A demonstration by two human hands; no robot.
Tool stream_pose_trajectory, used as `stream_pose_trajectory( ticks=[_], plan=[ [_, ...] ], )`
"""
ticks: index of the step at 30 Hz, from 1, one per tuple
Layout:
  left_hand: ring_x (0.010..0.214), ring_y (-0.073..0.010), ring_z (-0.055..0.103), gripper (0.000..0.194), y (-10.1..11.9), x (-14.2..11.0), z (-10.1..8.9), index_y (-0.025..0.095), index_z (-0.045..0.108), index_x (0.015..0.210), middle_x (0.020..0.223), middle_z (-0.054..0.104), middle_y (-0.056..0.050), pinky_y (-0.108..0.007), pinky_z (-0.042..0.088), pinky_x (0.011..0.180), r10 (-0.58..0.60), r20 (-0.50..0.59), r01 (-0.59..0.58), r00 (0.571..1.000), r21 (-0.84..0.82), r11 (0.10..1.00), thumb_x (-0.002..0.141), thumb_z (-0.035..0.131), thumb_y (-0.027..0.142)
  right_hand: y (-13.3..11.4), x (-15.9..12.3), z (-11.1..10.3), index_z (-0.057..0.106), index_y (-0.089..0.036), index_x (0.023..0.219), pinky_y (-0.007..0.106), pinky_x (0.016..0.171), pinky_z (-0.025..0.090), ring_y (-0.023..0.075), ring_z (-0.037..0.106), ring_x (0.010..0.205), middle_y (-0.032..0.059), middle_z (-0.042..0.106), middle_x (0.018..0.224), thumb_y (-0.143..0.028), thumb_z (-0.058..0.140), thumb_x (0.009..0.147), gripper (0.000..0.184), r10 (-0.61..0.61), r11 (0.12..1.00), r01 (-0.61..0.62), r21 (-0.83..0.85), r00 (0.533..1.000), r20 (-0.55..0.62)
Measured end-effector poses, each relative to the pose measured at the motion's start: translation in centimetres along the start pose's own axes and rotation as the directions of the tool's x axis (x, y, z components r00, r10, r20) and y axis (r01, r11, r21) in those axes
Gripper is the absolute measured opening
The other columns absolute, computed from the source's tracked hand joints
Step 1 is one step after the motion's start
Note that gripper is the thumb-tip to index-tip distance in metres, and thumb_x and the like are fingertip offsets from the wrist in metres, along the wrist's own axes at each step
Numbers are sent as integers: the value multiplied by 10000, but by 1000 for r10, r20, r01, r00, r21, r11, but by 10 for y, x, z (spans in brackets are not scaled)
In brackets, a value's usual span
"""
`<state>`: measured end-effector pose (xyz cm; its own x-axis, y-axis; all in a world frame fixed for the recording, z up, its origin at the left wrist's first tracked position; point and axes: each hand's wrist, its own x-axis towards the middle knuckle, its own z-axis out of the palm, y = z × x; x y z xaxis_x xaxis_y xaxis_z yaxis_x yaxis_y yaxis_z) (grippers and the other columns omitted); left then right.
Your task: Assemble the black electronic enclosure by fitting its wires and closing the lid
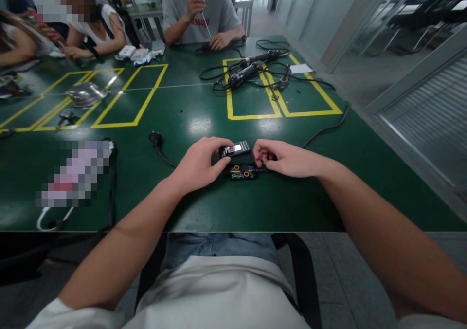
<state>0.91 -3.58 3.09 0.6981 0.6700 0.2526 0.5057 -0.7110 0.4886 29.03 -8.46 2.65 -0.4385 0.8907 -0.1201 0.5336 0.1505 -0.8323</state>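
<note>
In front of me on the green table lies a small open circuit board [242, 172] with copper-coloured coils. Just beyond it is a black plastic housing [237, 149] with a white label. My left hand [204, 163] has its fingers and thumb around the left end of this housing. To the right of the board, my right hand [282, 157] is closed, its fingers curled beside a thin black lead [261, 170]. Whatever those fingers hold is hidden. A black power plug [156, 139] with its cable lies to the left of my left hand.
Black handheld tools [245, 73] and tangled cables lie at the back right, inside yellow tape outlines [254, 117]. A metal dish [87, 94] sits at the left, beyond a blurred-out item [78, 171] with a strap. Across the table, a person [202, 12] holds a long thin tool.
</note>
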Motion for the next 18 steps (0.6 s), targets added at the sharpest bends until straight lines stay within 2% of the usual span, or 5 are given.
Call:
stream_pose_trajectory(
  ticks=[4,8,11,14,18],
  plan=[
    [1062,-301,712,264,-8,1,4,204,763,1238,1139,804,-98,-469,593,971,-87,50,80,995,137,987,981,705,221,-4,-1,-1,597,-240,960,319,727,478,186,590,784,12,698,903,-133,628,735,251,-32,999,33,-20,999,34],
    [1174,-296,687,138,-7,-1,-1,208,795,1060,1306,747,-122,-499,553,1091,68,25,-70,997,111,991,1013,674,254,-8,-3,0,625,-239,949,341,761,496,200,591,812,20,690,911,-187,685,748,216,-59,996,61,-65,998,37],
    [943,-229,704,112,-2,-3,-9,198,767,938,1039,742,-75,-374,565,889,107,88,-109,990,20,994,982,700,276,-10,-2,3,633,-240,912,347,755,492,204,585,802,18,673,867,-313,751,816,168,-43,993,45,-112,999,15],
    [679,-155,625,79,2,-4,-11,198,700,875,778,684,2,-282,452,667,79,226,-67,971,-62,996,944,714,233,-10,-1,6,639,-243,881,331,716,462,190,565,763,8,662,824,-370,762,848,179,-34,990,35,-138,999,10],
    [638,-138,612,88,1,-3,-10,194,695,884,736,684,17,-265,423,646,65,236,-44,970,-92,995,962,699,235,-11,0,8,643,-236,861,325,671,436,175,556,701,-2,647,772,-353,721,862,140,-31,990,30,-138,999,-7]
  ],
)
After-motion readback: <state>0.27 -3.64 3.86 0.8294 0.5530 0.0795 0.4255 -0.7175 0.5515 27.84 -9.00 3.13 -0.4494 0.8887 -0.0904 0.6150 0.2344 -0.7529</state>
